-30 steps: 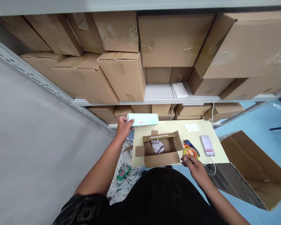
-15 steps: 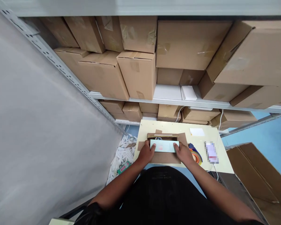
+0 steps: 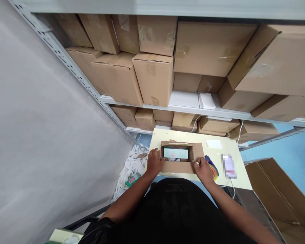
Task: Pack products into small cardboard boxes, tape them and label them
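Observation:
An open cardboard box (image 3: 178,167) stands on the cream-coloured table with its flaps spread. Inside it lies a pale mint-green slim box (image 3: 176,153), with some other white item partly showing under its front edge. My left hand (image 3: 155,162) is closed at the left side of the cardboard box, its thumb by the opening. At the right flap, my right hand (image 3: 202,170) has its fingers curled round the cardboard edge. Just beyond that hand is a blue tape dispenser (image 3: 211,166) with an orange-cored roll, partly covered by the hand.
Shelves (image 3: 183,99) full of closed cartons rise behind the table (image 3: 228,181). A phone (image 3: 229,166) with a cable and a white card (image 3: 214,144) lie at the right. White scraps (image 3: 125,169) cover the floor left. A large open carton (image 3: 282,183) stands right.
The mint-green box has gone down from my two hands into the cardboard box. Both hands have let go of it and moved apart to the cardboard box's sides.

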### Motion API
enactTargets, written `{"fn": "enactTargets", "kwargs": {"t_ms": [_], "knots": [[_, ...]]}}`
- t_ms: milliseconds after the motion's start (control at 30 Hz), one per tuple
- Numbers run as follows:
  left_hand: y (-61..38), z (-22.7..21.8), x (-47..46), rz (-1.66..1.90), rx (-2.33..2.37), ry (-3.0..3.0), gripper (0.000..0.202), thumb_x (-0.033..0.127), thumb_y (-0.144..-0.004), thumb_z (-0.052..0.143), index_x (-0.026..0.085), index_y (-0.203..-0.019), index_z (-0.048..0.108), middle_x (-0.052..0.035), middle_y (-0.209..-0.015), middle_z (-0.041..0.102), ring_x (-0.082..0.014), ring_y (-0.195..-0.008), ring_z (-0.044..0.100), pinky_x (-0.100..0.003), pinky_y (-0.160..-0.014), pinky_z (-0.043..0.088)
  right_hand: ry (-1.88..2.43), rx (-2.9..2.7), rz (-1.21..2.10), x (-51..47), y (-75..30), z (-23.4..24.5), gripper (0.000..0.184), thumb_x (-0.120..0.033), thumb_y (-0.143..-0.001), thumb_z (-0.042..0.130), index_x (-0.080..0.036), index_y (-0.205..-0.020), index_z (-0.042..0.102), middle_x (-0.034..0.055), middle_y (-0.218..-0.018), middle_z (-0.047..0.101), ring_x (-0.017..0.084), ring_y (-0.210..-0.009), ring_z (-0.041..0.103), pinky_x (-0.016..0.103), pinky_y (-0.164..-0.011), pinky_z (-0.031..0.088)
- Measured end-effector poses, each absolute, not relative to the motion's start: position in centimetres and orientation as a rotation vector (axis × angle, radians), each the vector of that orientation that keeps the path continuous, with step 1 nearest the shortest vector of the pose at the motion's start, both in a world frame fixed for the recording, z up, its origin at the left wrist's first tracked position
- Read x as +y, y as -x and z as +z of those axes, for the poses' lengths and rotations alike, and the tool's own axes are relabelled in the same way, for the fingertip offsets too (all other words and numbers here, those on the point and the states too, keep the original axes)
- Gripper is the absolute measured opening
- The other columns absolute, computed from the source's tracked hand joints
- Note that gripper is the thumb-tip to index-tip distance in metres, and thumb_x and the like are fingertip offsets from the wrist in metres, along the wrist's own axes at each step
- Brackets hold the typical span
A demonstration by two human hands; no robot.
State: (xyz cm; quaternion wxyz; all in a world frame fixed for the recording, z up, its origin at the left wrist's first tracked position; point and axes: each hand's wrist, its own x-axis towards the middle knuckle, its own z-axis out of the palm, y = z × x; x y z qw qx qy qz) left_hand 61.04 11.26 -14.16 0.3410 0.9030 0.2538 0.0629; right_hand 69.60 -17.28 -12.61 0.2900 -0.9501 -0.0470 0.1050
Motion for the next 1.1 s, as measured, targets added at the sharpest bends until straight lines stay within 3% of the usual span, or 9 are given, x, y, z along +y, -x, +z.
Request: {"fn": "enactTargets", "kwargs": {"t_ms": [100,200,300,400,533,633,833,1100], "knots": [[-60.7,-15.3,11.9,-0.152,0.740,-2.159,0.052,0.030,-0.088,0.060,0.014,-0.137,0.052,-0.0179,-0.135,0.063,-0.0303,-0.124,0.062,-0.039,-0.101,0.048,2.386,0.128,0.578,-17.9,-68.1,-13.5,0.049,-0.069,-0.089,0.048,-0.022,-0.085,0.062,0.0045,-0.074,0.069,0.025,-0.072,0.066,0.034,-0.067,0.047],[-60.9,-15.9,12.2,-0.339,0.701,-2.088,0.037,0.029,-0.093,0.051,0.017,-0.126,0.062,-0.0144,-0.122,0.073,-0.0296,-0.110,0.070,-0.036,-0.089,0.051,2.156,0.256,0.718,-16.9,-68.3,-14.3,0.055,-0.069,-0.086,0.053,-0.018,-0.100,0.068,0.0115,-0.098,0.076,0.028,-0.090,0.072,0.035,-0.072,0.053],[-60.9,-15.7,12.0,-0.337,0.665,-2.120,0.032,0.026,-0.091,0.051,0.018,-0.118,0.066,-0.0141,-0.122,0.074,-0.0302,-0.114,0.068,-0.035,-0.091,0.049,2.068,0.331,0.661,-15.9,-69.6,-14.6,0.060,-0.061,-0.084,0.058,-0.013,-0.119,0.067,0.0179,-0.123,0.073,0.029,-0.109,0.071,0.035,-0.082,0.056],[-59.7,-14.7,11.3,-0.327,0.687,-2.143,0.027,0.026,-0.090,0.052,0.017,-0.109,0.069,-0.0163,-0.118,0.074,-0.0322,-0.112,0.068,-0.036,-0.089,0.049,2.183,0.281,0.584,-16.3,-70.9,-14.6,0.062,-0.053,-0.083,0.058,-0.011,-0.129,0.065,0.0202,-0.130,0.070,0.031,-0.114,0.070,0.037,-0.086,0.056],[-56.5,-12.7,8.9,-0.228,0.822,-2.124,0.027,0.035,-0.092,0.051,0.018,-0.102,0.070,-0.0158,-0.107,0.076,-0.0328,-0.103,0.070,-0.037,-0.084,0.049,2.353,-0.081,0.595,-17.9,-72.2,-14.4,0.054,-0.050,-0.084,0.053,-0.011,-0.113,0.076,0.0234,-0.112,0.076,0.036,-0.113,0.070,0.039,-0.091,0.054],[-53.4,-11.4,5.8,-0.079,0.946,-1.994,0.035,0.045,-0.094,0.052,0.020,-0.111,0.071,-0.0125,-0.104,0.077,-0.0305,-0.101,0.071,-0.035,-0.083,0.049,2.388,-0.355,0.604,-18.9,-73.2,-13.9,0.051,-0.050,-0.086,0.049,-0.014,-0.103,0.080,0.0228,-0.100,0.078,0.038,-0.114,0.069,0.041,-0.092,0.053],[-46.9,-9.9,-1.2,0.283,1.135,-1.628,0.051,0.054,-0.096,0.050,0.022,-0.134,0.063,-0.0095,-0.126,0.073,-0.0281,-0.114,0.069,-0.036,-0.094,0.052,2.365,-0.763,0.716,-18.8,-73.5,-11.9,0.059,-0.055,-0.090,0.043,-0.014,-0.115,0.078,0.0205,-0.110,0.077,0.037,-0.112,0.070,0.039,-0.088,0.053],[-34.8,-6.8,-7.8,0.550,1.321,-1.553,0.061,0.063,-0.097,0.045,0.021,-0.139,0.060,-0.0102,-0.134,0.069,-0.0287,-0.120,0.065,-0.039,-0.102,0.050,2.262,-1.138,1.002,-14.3,-66.9,-8.6,0.059,-0.061,-0.087,0.042,-0.016,-0.079,0.080,0.0236,-0.094,0.078,0.038,-0.104,0.072,0.037,-0.079,0.052]]}}
